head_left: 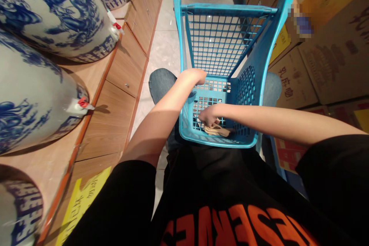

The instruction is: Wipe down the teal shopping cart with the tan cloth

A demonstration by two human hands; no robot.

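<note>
A blue plastic shopping basket cart (182,96) with grid sides stands between my knees, and both my arms reach into it. My right hand (209,116) is low inside, its fingers closed on a crumpled tan cloth (217,130) that lies against the basket's near wall. Higher up, my left hand (198,76) is over the left part of the basket, near the lower edge of the slanted grid panel (225,42). Its fingers curl downward and are partly hidden; whether anything is in them I cannot make out.
To the left, large blue-and-white ceramic jars (72,19) with red-handled taps stand on a wooden cabinet (121,65). A yellow sign (83,200) hangs on its front. Cardboard boxes (296,80) are stacked on the right. Pale floor tiles (165,38) run between them.
</note>
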